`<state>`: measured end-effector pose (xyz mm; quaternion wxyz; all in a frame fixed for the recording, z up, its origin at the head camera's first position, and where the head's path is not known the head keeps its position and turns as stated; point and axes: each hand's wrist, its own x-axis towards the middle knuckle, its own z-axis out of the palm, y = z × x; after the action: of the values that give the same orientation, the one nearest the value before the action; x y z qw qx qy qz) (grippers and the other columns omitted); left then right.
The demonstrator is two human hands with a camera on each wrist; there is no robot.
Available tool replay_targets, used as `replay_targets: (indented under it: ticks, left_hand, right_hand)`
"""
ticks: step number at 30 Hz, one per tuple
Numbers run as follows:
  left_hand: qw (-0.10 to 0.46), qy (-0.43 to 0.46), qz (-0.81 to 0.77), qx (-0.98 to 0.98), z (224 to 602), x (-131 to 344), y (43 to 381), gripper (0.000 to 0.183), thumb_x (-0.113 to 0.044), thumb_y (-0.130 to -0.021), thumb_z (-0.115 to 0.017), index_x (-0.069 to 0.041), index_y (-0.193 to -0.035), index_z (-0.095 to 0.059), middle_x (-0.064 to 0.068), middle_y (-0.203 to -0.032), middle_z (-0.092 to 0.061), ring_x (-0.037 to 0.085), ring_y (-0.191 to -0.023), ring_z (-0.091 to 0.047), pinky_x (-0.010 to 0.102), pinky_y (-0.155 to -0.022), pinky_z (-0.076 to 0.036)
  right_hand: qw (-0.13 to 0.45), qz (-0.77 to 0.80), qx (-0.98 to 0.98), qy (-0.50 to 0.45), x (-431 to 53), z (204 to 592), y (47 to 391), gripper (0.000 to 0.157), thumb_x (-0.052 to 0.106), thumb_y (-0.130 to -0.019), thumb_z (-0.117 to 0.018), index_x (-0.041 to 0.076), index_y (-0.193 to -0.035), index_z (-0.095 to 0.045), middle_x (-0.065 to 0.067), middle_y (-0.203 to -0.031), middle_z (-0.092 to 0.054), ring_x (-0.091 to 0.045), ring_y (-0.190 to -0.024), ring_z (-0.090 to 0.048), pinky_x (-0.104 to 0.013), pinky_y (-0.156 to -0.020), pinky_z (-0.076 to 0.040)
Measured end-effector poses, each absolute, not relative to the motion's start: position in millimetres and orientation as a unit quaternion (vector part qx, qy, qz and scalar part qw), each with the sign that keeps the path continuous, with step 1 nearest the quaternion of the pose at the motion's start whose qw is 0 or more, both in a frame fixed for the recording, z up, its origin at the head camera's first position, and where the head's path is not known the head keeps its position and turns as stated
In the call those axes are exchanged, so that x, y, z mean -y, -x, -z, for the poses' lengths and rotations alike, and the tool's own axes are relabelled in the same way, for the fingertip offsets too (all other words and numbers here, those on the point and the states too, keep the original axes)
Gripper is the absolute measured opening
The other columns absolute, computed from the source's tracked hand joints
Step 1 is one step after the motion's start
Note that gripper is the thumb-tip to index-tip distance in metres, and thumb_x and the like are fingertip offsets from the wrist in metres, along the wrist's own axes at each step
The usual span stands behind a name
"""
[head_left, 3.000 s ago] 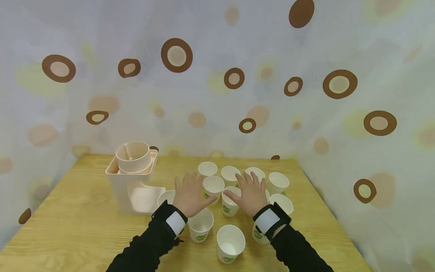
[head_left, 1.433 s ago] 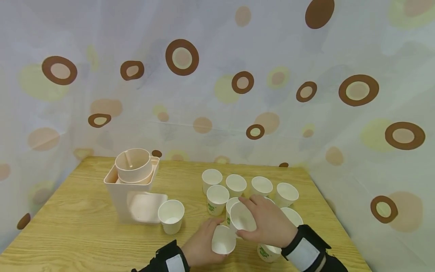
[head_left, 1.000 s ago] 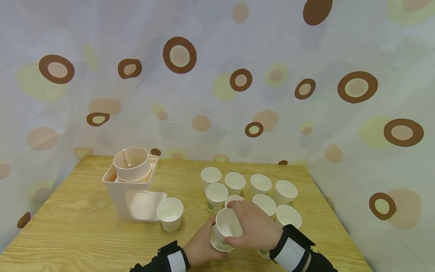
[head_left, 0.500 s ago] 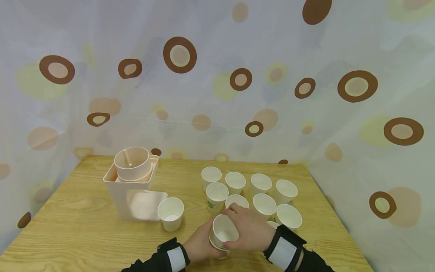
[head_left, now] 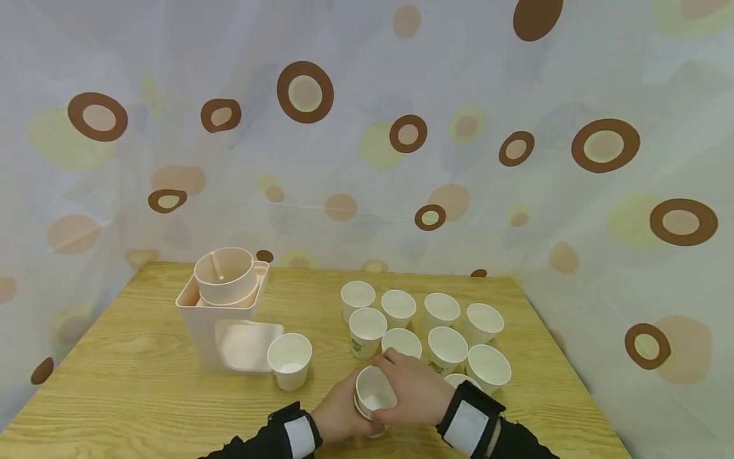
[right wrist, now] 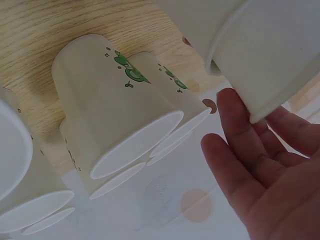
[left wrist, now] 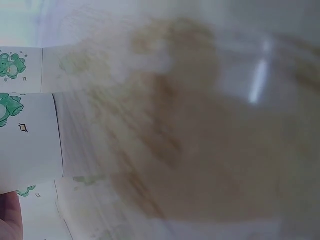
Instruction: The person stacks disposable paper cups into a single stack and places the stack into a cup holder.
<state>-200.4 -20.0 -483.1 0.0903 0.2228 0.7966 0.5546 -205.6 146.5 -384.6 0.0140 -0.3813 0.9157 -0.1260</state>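
In the head view, my left hand [head_left: 339, 411] grips a white paper cup [right wrist: 197, 17] low over the near part of the table. My right hand [head_left: 415, 393] holds a second paper cup [head_left: 375, 390] by its rim area, partly sunk inside the first one. The right wrist view shows this right hand [right wrist: 272, 172] with its fingers at the upper cup's rim. At the left edge of the left wrist view are cups [left wrist: 27, 140] with green prints and a bit of a finger; the rest is blurred.
Several upright paper cups [head_left: 367, 328] stand in loose rows beyond and right of my hands. One lone cup [head_left: 289, 360] stands left, beside a pale pink plastic container [head_left: 206, 331] holding a round cup-like piece [head_left: 225, 280]. A patterned sheet [head_left: 367, 159] rises behind the wooden table [head_left: 143, 408].
Both hands were first spread over the cups. Then each took a cup; my right hand brought its cup left over the left hand's cup and lowered it inside.
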Motion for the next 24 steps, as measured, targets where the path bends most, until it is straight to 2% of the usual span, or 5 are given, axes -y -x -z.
replay_targets:
  ticks: [15, 24]
  left_hand:
    - [0.109, -0.227, -0.565, -0.785, 483.6, 22.6, 202.1, 0.079, -0.026, -0.067, -0.08, -0.001, -0.131, -0.04, 0.016, -0.125, -0.056, 0.025, -0.11, -0.054, 0.043, -0.094, -0.047]
    - [0.109, -0.231, -0.553, -0.793, 481.9, 24.0, 202.0, 0.078, -0.028, -0.068, -0.079, 0.0, -0.129, -0.04, 0.017, -0.124, -0.057, 0.026, -0.109, -0.055, 0.045, -0.093, -0.048]
  right_hand:
    - [0.049, 0.099, -0.925, 0.364, -142.3, 385.4, 207.7, 0.062, 0.047, -0.067, -0.073, 0.006, -0.111, -0.062, -0.003, -0.094, -0.059, -0.014, -0.077, -0.056, -0.03, -0.067, -0.053]
    - [0.044, 0.075, -0.928, 0.362, -141.2, 388.5, 207.2, 0.066, 0.051, -0.064, -0.074, 0.006, -0.11, -0.062, -0.002, -0.093, -0.061, -0.015, -0.079, -0.057, -0.032, -0.068, -0.053]
